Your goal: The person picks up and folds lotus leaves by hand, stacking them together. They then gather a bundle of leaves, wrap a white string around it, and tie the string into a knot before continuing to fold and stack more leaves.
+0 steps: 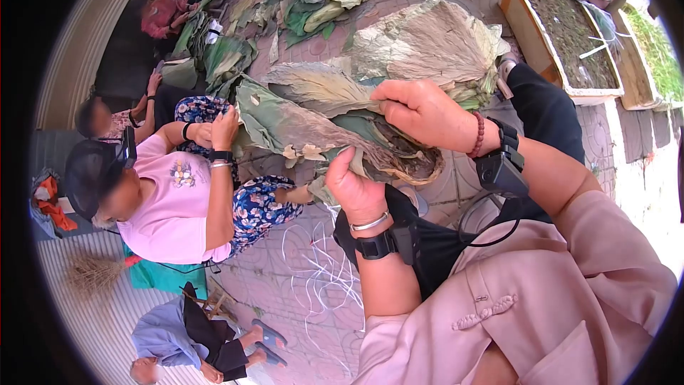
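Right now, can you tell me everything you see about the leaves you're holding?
The leaves are broad and dry-looking, dull green with brown and greyish patches. Fine lines run along them, and the edges look crinkled and torn. One end curls into a brown fold near the wrists. They're held above the paving. The right hand pinches the upper part; the left hand touches the lower edge. I can't tell how many overlap.

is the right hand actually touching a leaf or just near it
Touching. The head view shows the right hand with its fingers pinched on the end of a dry leaf, no gap between.
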Demonstrator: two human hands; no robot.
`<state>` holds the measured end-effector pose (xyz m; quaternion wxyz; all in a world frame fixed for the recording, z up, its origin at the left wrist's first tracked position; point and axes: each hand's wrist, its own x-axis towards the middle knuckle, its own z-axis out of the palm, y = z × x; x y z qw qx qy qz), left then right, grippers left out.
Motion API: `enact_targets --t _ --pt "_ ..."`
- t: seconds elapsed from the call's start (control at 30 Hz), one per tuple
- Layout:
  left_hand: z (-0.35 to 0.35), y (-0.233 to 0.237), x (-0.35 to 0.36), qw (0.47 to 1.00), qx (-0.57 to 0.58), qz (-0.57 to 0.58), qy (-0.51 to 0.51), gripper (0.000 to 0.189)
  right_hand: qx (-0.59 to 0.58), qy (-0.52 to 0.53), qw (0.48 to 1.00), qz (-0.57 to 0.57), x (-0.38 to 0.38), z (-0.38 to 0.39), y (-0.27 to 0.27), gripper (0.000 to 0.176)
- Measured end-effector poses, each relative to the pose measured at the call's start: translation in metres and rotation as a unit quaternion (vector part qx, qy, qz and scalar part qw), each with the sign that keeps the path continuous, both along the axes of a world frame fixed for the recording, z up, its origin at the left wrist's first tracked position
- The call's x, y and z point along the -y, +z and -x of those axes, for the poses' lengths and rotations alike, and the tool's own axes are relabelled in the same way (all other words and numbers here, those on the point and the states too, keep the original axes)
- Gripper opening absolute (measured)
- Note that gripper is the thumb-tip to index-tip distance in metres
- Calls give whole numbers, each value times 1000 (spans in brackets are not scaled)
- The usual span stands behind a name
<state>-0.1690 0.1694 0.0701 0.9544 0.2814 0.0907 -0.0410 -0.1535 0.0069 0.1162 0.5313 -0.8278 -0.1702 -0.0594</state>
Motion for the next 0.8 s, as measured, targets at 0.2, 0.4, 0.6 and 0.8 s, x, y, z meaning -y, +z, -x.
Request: enact_targets --t 0.2,0.4,0.6,0.8 --pt "-1 -1 0 998 -42 -42 30 36 -151 -38 959 -235 13 -13 -4 19" --pt "5 4 -7 998 -52 -31 33 35 -85 -144 846 -506 55 -44 -27 23" --pt "0 2 -9 996 -60 -34 47 40 -219 -319 813 -435 104 -40 -90 21" --pt "-2 4 -9 997 -47 -37 46 43 -371 -309 815 -320 115 -29 -106 25"
